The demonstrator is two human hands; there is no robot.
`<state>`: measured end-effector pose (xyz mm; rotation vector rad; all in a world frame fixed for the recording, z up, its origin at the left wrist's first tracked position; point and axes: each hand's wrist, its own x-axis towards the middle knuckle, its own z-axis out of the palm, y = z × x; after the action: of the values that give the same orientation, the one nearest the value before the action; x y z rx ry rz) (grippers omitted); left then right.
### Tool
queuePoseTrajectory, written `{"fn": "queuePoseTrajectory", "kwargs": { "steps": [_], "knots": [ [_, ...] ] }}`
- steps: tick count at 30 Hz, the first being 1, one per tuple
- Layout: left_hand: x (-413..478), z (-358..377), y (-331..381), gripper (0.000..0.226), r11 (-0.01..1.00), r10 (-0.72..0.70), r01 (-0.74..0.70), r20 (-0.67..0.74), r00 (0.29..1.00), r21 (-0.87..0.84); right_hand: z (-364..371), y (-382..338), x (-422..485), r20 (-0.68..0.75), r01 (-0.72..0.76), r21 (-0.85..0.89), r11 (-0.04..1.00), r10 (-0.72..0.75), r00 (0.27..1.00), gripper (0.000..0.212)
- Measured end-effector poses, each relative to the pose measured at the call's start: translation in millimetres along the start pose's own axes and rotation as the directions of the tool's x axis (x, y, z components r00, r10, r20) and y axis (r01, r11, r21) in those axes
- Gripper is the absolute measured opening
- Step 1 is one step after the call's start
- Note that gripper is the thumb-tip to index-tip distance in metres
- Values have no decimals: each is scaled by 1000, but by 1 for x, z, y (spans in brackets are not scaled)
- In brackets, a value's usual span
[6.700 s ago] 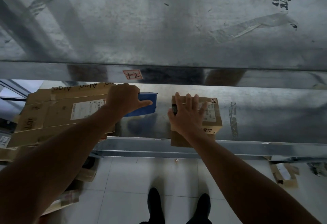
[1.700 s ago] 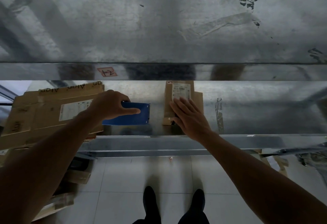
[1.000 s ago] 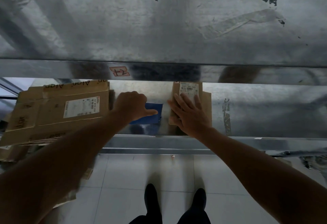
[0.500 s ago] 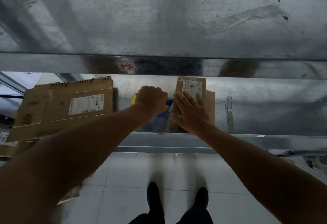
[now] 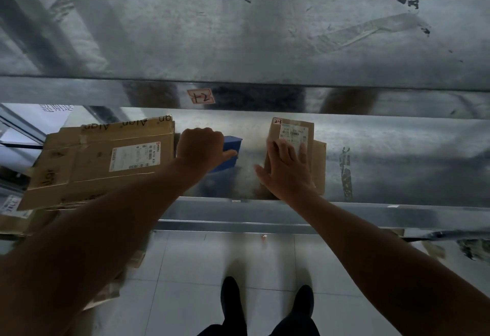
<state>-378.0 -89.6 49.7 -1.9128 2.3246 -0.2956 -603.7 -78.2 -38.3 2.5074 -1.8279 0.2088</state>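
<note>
The left hand (image 5: 200, 147) has its grip closed round a blue object (image 5: 233, 150), fingers curled over the top and thumb stretched along the near side. The right hand (image 5: 287, 171) takes hold of nothing: its fingers lie straight and spread, pressing flat on a small cardboard parcel (image 5: 275, 134) just to the right. Both things sit on a shiny metal shelf (image 5: 397, 155), near its front edge, with a bare gap between them. The parcel looks light and stiff, and on such slick metal it would likely slide under a push, so a hold across its two long edges seems safest. The blue object appears rigid and boxy, though the hand covers most of it and what it is cannot be made out. A white label (image 5: 293, 132) on the parcel is too blurred to read, and a second brown piece showing at the parcel's right may be a flap or a separate item. To the left lies a flattened carton (image 5: 106, 158), overhanging the shelf. A red tag (image 5: 200, 96) is stuck on the shelf edge above. Below, dark shoes (image 5: 233, 298) stand on a tiled floor (image 5: 185, 269).
</note>
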Motion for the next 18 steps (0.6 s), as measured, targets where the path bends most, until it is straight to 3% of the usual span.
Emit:
{"fn": "queuePoseTrajectory", "kwargs": {
  "steps": [4,8,14,18],
  "knots": [
    [-7,-3,-4,66,999,-39,38,-33,999,-19,2,-8,2,26,-123,63,990,121,992,91],
    [-9,-9,-7,68,998,-49,47,-50,998,-38,1,-7,0,107,-142,100,985,131,985,104],
    [-7,-11,-5,69,996,-36,29,-94,995,-84,3,-4,-14,97,-193,46,980,188,977,92],
    [-5,-8,1,69,994,-10,-3,-111,994,-110,2,1,-16,105,-178,80,981,170,980,101]
  ]
}}
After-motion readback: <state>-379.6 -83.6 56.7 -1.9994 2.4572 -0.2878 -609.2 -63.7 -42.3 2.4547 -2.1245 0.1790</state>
